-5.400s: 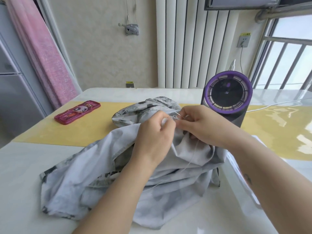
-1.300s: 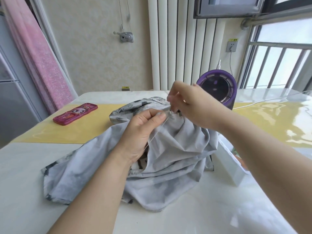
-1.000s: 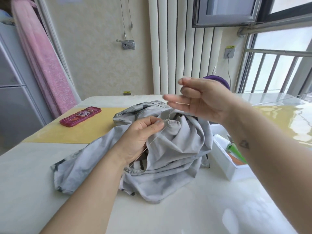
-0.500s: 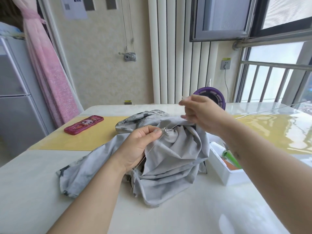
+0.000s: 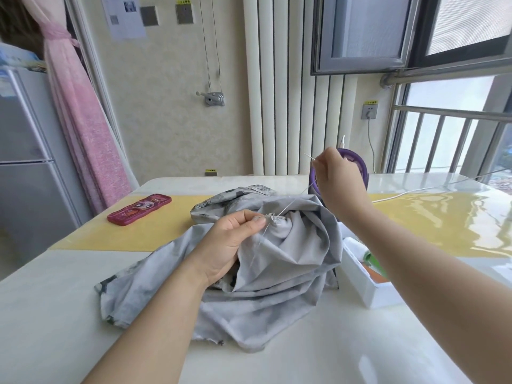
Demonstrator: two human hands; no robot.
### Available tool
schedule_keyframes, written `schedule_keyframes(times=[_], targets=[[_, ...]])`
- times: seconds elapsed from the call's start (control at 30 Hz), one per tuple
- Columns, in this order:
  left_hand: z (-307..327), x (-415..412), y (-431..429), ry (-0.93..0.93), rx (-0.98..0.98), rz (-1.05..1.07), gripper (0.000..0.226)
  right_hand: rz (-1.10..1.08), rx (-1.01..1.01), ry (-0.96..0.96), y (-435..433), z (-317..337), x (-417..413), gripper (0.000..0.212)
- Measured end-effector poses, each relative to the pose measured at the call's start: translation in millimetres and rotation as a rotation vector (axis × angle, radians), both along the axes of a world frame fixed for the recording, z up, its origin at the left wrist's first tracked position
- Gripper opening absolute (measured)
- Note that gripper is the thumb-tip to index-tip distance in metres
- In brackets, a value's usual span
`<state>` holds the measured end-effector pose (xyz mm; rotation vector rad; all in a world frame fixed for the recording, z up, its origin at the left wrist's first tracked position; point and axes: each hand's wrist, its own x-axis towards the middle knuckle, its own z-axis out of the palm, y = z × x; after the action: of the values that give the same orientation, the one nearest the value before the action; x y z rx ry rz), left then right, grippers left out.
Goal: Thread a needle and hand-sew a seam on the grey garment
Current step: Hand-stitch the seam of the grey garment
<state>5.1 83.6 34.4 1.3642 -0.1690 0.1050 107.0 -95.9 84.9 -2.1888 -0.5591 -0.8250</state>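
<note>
Two hands work over a white table (image 5: 69,314), which spreads beneath and all round both grips. A yellow mat (image 5: 144,234) lies across it, passing behind the left grip and running out to either side. The grey garment (image 5: 277,273) is heaped on the table right under the left grip, its folds falling away towards the person and a patterned part bunched just beyond the pinch. A purple-rimmed fan (image 5: 361,169) stands directly behind the right grip, mostly hidden by that hand. A white box (image 5: 360,281) sits below the right grip, just beside the garment's right edge and under the right forearm; something green shows in it. A red case (image 5: 139,209) lies on the mat well to the left of the left grip. The left hand (image 5: 227,245) rests on the garment with thumb and forefinger curled, pinching a small puckered bit of cloth at the seam. The right hand (image 5: 336,181) is raised up and to the right of that pinch, clear of the cloth, its fingers closed round the needle. Pale thread (image 5: 291,205) runs taut in a straight line from the pinched pucker up to the right hand, and a looser strand hangs down the cloth just below the left thumb. The needle (image 5: 309,157) sticks out up and to the left from the right fingertips, thin and bright against the wall; its eye is too small to make out.
</note>
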Motion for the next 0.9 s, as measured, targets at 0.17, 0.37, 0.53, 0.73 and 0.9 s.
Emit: schedule_keyframes(times=[0.17, 0.37, 0.53, 0.73, 0.9], targets=[[3, -1, -3, -0.024, 0.035, 0.016, 0.015, -0.185, -0.513, -0.081, -12, -7, 8, 0.008], [2, 0, -1, -0.010, 0.012, 0.003, 0.014, -0.264, -0.560, -0.134, -25, -16, 31, 0.006], [2, 0, 1, -0.007, 0.003, 0.002, 0.015, -0.360, -0.500, -0.106, -48, -13, 42, 0.014], [4, 1, 2, 0.002, -0.001, 0.009, 0.012, -0.477, -0.507, -0.025, -75, -17, 49, 0.012], [5, 3, -2, -0.018, 0.031, 0.022, 0.012, -0.496, -0.518, -0.015, -77, -24, 44, 0.012]])
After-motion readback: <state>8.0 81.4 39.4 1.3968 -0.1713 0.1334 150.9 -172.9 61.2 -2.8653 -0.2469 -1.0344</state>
